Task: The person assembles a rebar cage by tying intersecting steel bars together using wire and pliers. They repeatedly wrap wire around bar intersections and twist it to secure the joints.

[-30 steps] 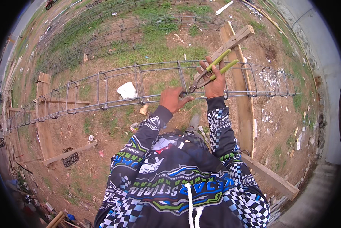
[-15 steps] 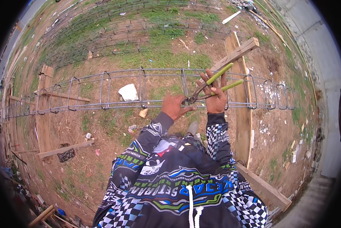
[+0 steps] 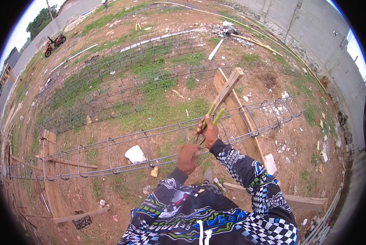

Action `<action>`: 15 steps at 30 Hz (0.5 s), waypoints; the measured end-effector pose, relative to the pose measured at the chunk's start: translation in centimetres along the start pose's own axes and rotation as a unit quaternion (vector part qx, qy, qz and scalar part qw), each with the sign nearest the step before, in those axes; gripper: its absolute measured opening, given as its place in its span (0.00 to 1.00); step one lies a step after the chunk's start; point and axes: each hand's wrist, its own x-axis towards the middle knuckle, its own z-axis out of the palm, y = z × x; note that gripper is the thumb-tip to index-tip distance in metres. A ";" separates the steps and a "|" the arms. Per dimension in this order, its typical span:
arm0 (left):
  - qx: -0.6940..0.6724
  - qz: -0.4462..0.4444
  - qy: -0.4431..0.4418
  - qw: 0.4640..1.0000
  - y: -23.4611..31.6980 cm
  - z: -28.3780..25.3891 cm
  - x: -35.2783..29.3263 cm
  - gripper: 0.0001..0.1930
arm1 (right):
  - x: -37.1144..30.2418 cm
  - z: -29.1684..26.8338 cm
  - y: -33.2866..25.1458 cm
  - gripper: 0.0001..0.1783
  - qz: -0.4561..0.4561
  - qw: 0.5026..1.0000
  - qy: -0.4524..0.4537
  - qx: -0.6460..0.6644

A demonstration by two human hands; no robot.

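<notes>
A long rebar cage (image 3: 126,162) of straight bars and square stirrups stretches across in front of me, resting on upright wooden boards. My right hand (image 3: 210,133) is wrapped round the green-handled pincers (image 3: 214,117), whose handles point up and away from me. The jaws reach down to the near bar, partly hidden between my hands. Just left of them, my left hand (image 3: 188,158) is closed at the near bar beside a stirrup. Whatever its fingers hold is hidden.
A wooden board (image 3: 244,122) supports the cage at right, with a short plank (image 3: 228,87) across its top; another board (image 3: 52,192) stands left. A white block (image 3: 135,154) lies behind the near bar. More rebar cages (image 3: 109,92) lie on the grass beyond. A grey wall (image 3: 313,45) runs along the right.
My view has tilted up, showing more of the yard and a parked motorbike. The right hand, open-fingered round the spread pincer handles before, has closed; the handles are nearer together. The left fingers have curled in.
</notes>
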 end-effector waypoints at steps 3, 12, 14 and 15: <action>-0.216 -0.242 0.180 0.929 -2.0 -0.1 2.5 0.21 | 0.0 0.6 -0.3 0.27 -0.015 0.999 0.011 -0.047; 0.005 -0.127 -0.166 0.978 0.5 -5.3 14.1 0.33 | -1.4 3.2 0.7 0.20 -0.157 0.968 -0.111 -0.163; 0.013 -0.185 -0.251 0.950 2.6 -5.0 16.1 0.34 | -0.8 2.1 1.5 0.18 -0.229 0.932 -0.105 -0.260; 0.016 -0.212 -0.295 0.932 3.5 -4.5 16.7 0.34 | -0.4 1.3 1.7 0.17 -0.264 0.909 -0.098 -0.308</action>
